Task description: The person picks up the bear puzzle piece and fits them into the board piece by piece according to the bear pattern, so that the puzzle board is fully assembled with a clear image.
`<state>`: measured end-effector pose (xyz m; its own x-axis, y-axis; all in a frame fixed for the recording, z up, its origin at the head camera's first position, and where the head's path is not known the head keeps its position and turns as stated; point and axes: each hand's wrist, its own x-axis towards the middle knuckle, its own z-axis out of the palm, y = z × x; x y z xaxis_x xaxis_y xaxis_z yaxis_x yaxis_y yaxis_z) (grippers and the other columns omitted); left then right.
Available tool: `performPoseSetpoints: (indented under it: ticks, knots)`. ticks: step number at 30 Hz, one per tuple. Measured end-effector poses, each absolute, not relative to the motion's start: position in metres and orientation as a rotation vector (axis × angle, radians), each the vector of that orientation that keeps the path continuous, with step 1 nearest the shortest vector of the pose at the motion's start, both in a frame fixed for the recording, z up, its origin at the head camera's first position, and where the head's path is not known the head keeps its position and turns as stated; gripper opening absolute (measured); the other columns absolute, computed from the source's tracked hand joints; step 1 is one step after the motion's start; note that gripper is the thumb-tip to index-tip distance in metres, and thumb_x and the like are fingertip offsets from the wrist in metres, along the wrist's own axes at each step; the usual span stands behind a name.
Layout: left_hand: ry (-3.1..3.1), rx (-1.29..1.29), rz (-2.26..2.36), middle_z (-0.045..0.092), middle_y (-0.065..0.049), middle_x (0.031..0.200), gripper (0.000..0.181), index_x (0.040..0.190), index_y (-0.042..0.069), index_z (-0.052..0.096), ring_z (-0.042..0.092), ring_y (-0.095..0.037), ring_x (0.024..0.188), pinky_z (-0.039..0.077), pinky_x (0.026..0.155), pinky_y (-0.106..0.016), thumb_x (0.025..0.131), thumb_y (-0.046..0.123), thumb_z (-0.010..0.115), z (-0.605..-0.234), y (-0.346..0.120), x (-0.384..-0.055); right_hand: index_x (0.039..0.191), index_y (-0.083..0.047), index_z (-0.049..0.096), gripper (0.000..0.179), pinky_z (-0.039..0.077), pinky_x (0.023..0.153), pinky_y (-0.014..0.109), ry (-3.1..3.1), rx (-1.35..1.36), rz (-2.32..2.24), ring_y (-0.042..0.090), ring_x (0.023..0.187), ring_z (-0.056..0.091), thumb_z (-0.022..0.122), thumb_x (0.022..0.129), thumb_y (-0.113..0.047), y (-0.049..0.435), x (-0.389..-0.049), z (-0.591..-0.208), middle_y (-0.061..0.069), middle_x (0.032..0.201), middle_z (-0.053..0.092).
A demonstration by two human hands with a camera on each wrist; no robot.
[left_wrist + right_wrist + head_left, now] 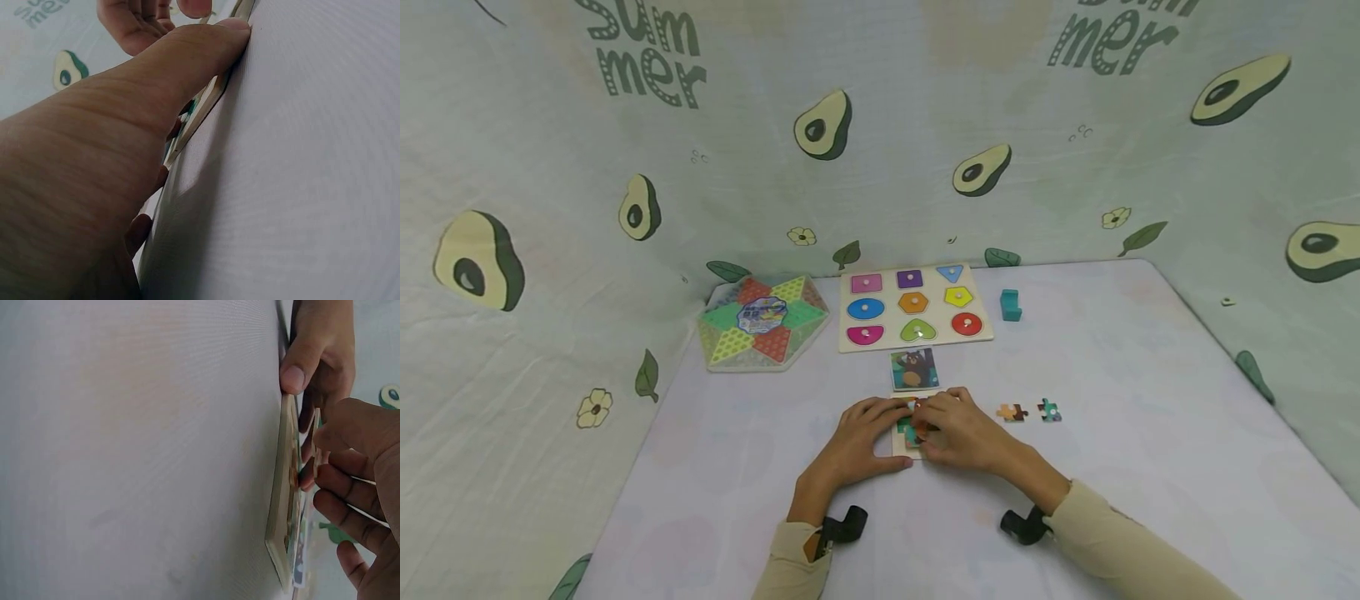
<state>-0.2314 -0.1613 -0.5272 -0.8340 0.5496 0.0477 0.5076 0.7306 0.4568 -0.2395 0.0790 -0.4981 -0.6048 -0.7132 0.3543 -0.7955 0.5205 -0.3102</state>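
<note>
A small wooden puzzle tray (896,446) lies on the table, partly covered by both hands, with some green and orange pieces inside. My left hand (859,442) holds it from the left, the thumb against the near edge and the fingers reaching over the far side. Over the tray, my right hand (964,435) pinches a thin jigsaw piece (317,428), tilted up from the tray in the right wrist view. Two loose jigsaw pieces, one orange and brown (1012,412) and one teal (1049,410), lie to the right.
A bear picture card (914,369) sits just beyond the tray. Farther back are a knobbed shape board (887,321), a star-patterned game box (763,323) at left and a teal block (1011,305) at right. A printed cloth (895,108) rises behind the table.
</note>
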Motion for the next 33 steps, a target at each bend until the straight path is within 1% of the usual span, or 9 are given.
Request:
performPoseSetpoints:
  ticks: [6, 13, 19, 23, 27, 29, 33]
  knots:
    - [2.843, 0.878, 0.716, 0.038, 0.012, 0.155, 0.077, 0.15, 0.029, 0.047, 0.029, -0.022, 0.142, 0.02, 0.116, -0.052, 0.085, 0.064, 0.069, -0.528, -0.161, -0.232, 0.105, -0.015, 0.071, 0.026, 0.041, 0.098, 0.047, -2.588, 1.298, 0.651, 0.014, 0.105, 0.059, 0.08, 0.082, -0.023, 0.077, -0.241, -0.501, -0.005, 0.104, 0.066]
    - [2.842, 0.904, 0.73, 0.039, 0.01, 0.155, 0.076, 0.15, 0.028, 0.047, 0.029, -0.023, 0.143, 0.02, 0.116, -0.052, 0.085, 0.061, 0.07, -0.526, -0.159, -0.231, 0.103, -0.015, 0.072, 0.025, 0.041, 0.094, 0.049, -2.561, 1.334, 0.63, 0.013, 0.105, 0.059, 0.082, 0.081, -0.021, 0.077, -0.243, -0.506, -0.005, 0.104, 0.065]
    - [2.834, 0.914, 0.738, 0.04, 0.008, 0.155, 0.076, 0.15, 0.026, 0.048, 0.029, -0.024, 0.142, 0.02, 0.116, -0.054, 0.086, 0.059, 0.071, -0.523, -0.159, -0.232, 0.107, -0.017, 0.078, 0.02, 0.038, 0.093, 0.047, -2.584, 1.402, 0.645, 0.015, 0.109, 0.056, 0.077, 0.088, -0.023, 0.077, -0.244, -0.506, -0.004, 0.109, 0.063]
    - [2.833, 0.907, 0.739, 0.039, 0.007, 0.156, 0.076, 0.15, 0.025, 0.047, 0.029, -0.025, 0.143, 0.02, 0.116, -0.053, 0.086, 0.059, 0.071, -0.521, -0.159, -0.232, 0.111, -0.019, 0.078, 0.02, 0.037, 0.093, 0.047, -2.609, 1.447, 0.594, 0.017, 0.112, 0.053, 0.071, 0.093, -0.022, 0.078, -0.243, -0.503, -0.004, 0.112, 0.061]
    - [2.836, 0.893, 0.732, 0.039, 0.009, 0.156, 0.076, 0.15, 0.026, 0.047, 0.029, -0.024, 0.143, 0.02, 0.116, -0.053, 0.086, 0.06, 0.07, -0.522, -0.161, -0.232, 0.111, -0.019, 0.078, 0.019, 0.037, 0.094, 0.05, -2.614, 1.465, 0.546, 0.018, 0.114, 0.053, 0.068, 0.095, -0.018, 0.078, -0.242, -0.5, -0.004, 0.113, 0.062]
    - [2.837, 0.891, 0.732, 0.039, 0.009, 0.155, 0.073, 0.15, 0.027, 0.048, 0.029, -0.023, 0.143, 0.02, 0.116, -0.053, 0.088, 0.06, 0.068, -0.523, -0.161, -0.231, 0.111, -0.02, 0.077, 0.019, 0.037, 0.094, 0.05, -2.629, 1.446, 0.568, 0.018, 0.115, 0.053, 0.068, 0.094, -0.017, 0.079, -0.242, -0.5, -0.003, 0.115, 0.063]
    - [2.858, 0.912, 0.775, 0.043, 0.008, 0.153, 0.057, 0.148, 0.027, 0.051, 0.032, -0.023, 0.141, 0.023, 0.114, -0.055, 0.097, 0.051, 0.061, -0.525, -0.161, -0.231, 0.113, -0.016, 0.076, 0.021, 0.038, 0.094, 0.05, -2.672, 1.337, 0.687, 0.019, 0.118, 0.054, 0.07, 0.093, -0.016, 0.086, -0.24, -0.495, -0.001, 0.12, 0.065]
